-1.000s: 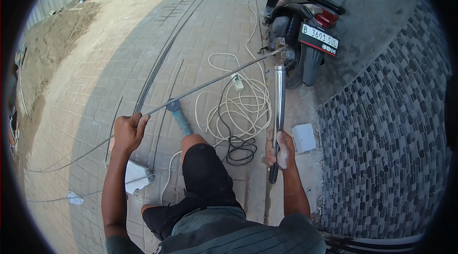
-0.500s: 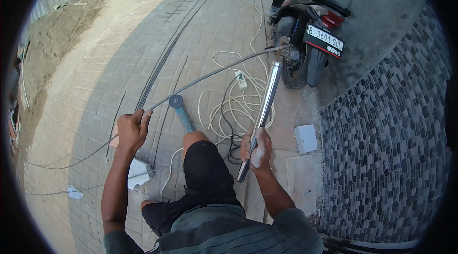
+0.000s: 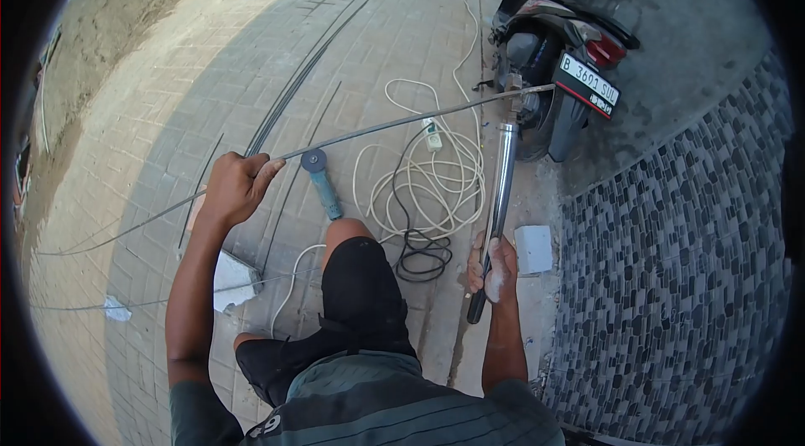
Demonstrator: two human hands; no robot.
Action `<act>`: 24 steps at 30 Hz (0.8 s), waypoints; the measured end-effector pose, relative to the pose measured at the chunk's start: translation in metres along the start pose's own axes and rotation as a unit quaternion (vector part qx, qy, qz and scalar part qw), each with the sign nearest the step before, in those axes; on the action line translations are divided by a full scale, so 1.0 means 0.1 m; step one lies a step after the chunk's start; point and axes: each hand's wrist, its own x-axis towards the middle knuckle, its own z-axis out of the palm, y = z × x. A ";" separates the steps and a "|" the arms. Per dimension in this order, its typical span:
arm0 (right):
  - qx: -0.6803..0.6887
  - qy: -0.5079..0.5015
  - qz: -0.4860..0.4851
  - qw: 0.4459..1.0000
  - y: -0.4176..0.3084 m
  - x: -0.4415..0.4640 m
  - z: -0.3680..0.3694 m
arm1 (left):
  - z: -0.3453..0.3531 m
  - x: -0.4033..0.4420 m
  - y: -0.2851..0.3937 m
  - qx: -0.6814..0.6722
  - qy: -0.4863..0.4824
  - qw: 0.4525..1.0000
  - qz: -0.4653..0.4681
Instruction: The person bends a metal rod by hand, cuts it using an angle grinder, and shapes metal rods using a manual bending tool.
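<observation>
My left hand (image 3: pixel 241 186) is closed around a long thin steel rod (image 3: pixel 402 121). The rod slants up to the right, and its far end lies at a rusty metal block (image 3: pixel 516 101) in front of the motorbike's rear wheel. In my right hand (image 3: pixel 495 268) is a shiny metal pipe (image 3: pixel 505 182) with a dark lower end, tilted slightly. The pipe's upper end is just below the block; I cannot tell whether they touch. White dust marks my right palm. An angle grinder (image 3: pixel 320 182) lies on the paving beyond my knee.
A parked motorbike (image 3: pixel 570 44) stands at upper right. Coiled cream cable (image 3: pixel 444 186) with a socket block (image 3: pixel 433 137) and black cord (image 3: pixel 419 255) lie on the paving. More rods (image 3: pixel 293 81) stretch away. White blocks (image 3: pixel 534 249) and a pebble-patterned wall (image 3: pixel 671 278) flank me.
The rod's far end has moved right, past the block, and the rod looks straighter. My right hand and the pipe have shifted right, and the pipe is more upright. The view has shifted slightly.
</observation>
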 end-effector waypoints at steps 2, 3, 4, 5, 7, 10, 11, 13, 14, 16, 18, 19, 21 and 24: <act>-0.039 -0.029 0.022 0.999 0.08 -0.03 0.07 | 0.03 -0.01 -0.06 0.009 -0.025 1.000 0.000; -0.023 -0.033 0.042 0.998 0.13 -0.04 0.12 | 0.03 -0.02 -0.07 0.011 -0.025 1.000 -0.002; -0.021 -0.034 0.044 0.998 0.19 -0.05 0.18 | 0.03 -0.02 -0.07 0.005 -0.025 1.000 -0.011; -0.018 -0.034 0.064 0.997 0.24 -0.05 0.24 | 0.03 -0.03 -0.06 -0.002 -0.026 0.999 -0.020; -0.024 -0.052 0.076 0.995 0.35 -0.03 0.30 | 0.02 -0.02 -0.03 0.000 -0.022 1.000 -0.020; 0.007 -0.075 0.078 0.994 0.49 -0.03 0.35 | -0.05 -0.01 -0.01 -0.007 -0.029 0.999 -0.025; 0.005 -0.071 0.076 0.995 0.49 -0.04 0.38 | -0.08 0.00 0.00 -0.018 -0.039 0.999 -0.026; 0.010 -0.071 0.057 0.996 0.53 -0.01 0.39 | -0.13 0.00 0.01 -0.021 -0.046 0.998 -0.031; 0.016 -0.068 0.039 0.997 0.54 -0.02 0.40 | -0.14 0.00 0.01 -0.023 -0.056 0.997 -0.036; 0.025 -0.061 0.038 0.997 0.53 -0.03 0.42 | -0.14 -0.01 0.02 -0.026 -0.056 0.998 -0.030; 0.034 -0.058 0.037 0.997 0.53 -0.03 0.47 | -0.14 -0.02 0.03 -0.028 -0.052 0.998 -0.026; 0.043 -0.057 0.034 0.997 0.55 -0.03 0.52 | -0.14 -0.02 0.03 -0.030 -0.059 0.997 -0.031; 0.053 -0.058 0.030 0.997 0.61 -0.03 0.66 | -0.15 -0.05 0.05 -0.031 -0.065 0.997 -0.037; 0.100 -0.078 0.001 0.992 0.68 -0.04 0.92 | -0.16 -0.12 0.08 -0.054 -0.051 0.997 -0.035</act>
